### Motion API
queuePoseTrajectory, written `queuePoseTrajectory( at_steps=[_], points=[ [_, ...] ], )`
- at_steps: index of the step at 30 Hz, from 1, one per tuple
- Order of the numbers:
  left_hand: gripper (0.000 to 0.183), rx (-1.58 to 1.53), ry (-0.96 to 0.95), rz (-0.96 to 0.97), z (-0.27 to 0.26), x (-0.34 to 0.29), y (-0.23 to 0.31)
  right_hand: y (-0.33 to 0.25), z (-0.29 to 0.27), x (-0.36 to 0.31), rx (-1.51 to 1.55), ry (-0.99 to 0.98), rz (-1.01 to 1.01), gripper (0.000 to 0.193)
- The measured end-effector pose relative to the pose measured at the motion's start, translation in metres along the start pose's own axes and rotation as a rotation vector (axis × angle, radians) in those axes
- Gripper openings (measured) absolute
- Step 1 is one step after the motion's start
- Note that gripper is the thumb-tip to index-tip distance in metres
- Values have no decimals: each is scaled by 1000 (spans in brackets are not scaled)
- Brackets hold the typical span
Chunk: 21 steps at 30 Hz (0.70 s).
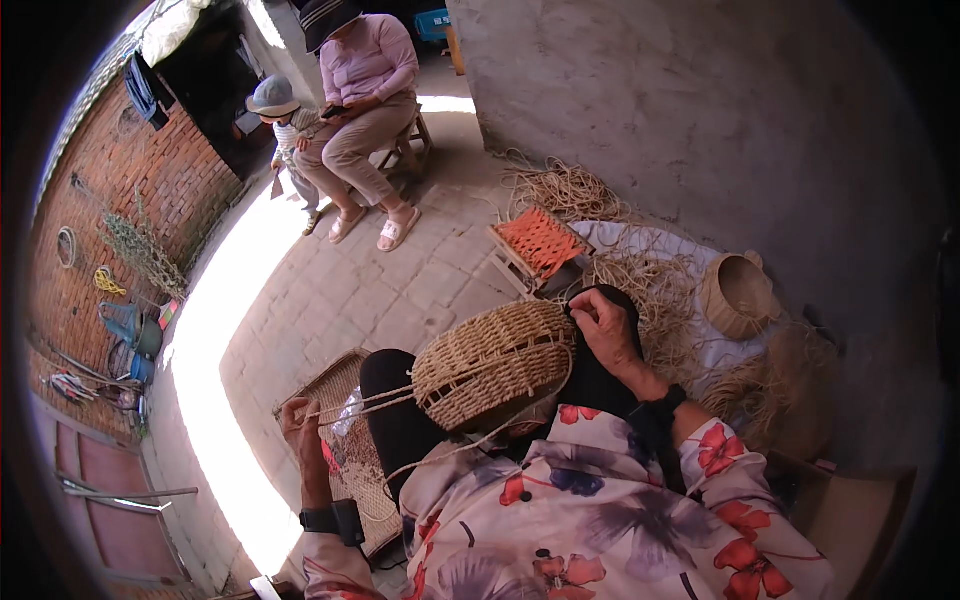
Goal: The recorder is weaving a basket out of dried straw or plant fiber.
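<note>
One woven straw-rope basket (pixel 490 368) rests in my lap, between my two hands. My right fingers (pixel 588 312) curl just beside its right end; whether they grip anything I cannot tell. Well to its left, my left fingers (pixel 297 410) clasp two taut cord strands (pixel 365 400) stretching from the basket. Far right, one round basket (pixel 735 297) sits on one white cloth (pixel 712 352), near one orange-webbed stool (pixel 540 243). Far left, one seated person (pixel 367 58) and one standing person (pixel 292 132) appear.
</note>
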<state>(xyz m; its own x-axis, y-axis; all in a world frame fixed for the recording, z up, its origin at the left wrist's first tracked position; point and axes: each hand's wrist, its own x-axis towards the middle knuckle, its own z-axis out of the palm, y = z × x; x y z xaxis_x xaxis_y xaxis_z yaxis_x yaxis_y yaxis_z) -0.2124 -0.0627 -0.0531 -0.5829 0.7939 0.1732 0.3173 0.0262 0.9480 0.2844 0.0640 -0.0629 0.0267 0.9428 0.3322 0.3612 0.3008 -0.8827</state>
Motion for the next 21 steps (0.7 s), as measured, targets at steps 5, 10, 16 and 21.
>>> queuePoseTrajectory(
  at_steps=[5, 10, 16, 21],
  points=[
    [57, 820, -313, -179, -28, 15, 1, 3, 2, -3, 153, 17, 45, 10],
    [33, 451, -393, 527, 90, -32, 135, -1, 1, -3, 110, 32, 26, 10],
    [12, 608, -508, 897, 189, -87, 151, -1, 6, -1, 69, -14, 9, 11],
    [14, 601, -507, 838, 195, -83, 142, -5, 9, -2, 83, -10, 23, 11]
  ],
)
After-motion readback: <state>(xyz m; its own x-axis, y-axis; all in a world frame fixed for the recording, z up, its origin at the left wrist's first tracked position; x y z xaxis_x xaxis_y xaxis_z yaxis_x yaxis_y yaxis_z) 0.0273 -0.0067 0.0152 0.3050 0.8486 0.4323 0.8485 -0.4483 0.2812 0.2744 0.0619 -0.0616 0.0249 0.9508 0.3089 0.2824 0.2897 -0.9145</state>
